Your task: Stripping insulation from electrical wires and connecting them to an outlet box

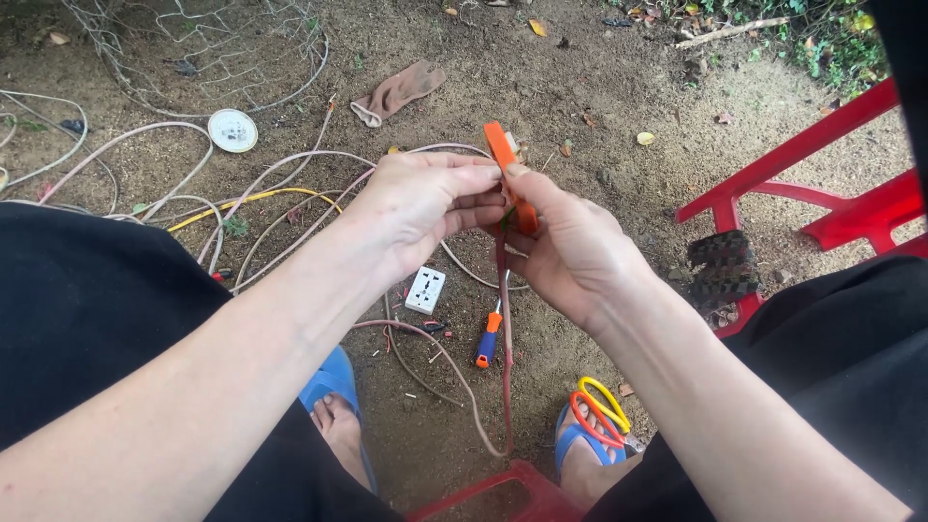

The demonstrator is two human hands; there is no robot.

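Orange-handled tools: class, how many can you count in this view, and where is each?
3. A utility knife held between the left hand and right hand; a screwdriver on the dirt below them; scissors by the right foot. Others may be hidden.

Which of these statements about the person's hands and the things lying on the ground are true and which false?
1. Both hands, left hand and right hand, hold an orange-handled tool and a brownish cable. True.
2. The white square socket plate lies on the dirt. True.
3. The orange-and-blue screwdriver is in the right hand. False: it lies on the ground.
4. The orange-and-yellow scissors hang from the red plastic chair. False: they rest by the foot.
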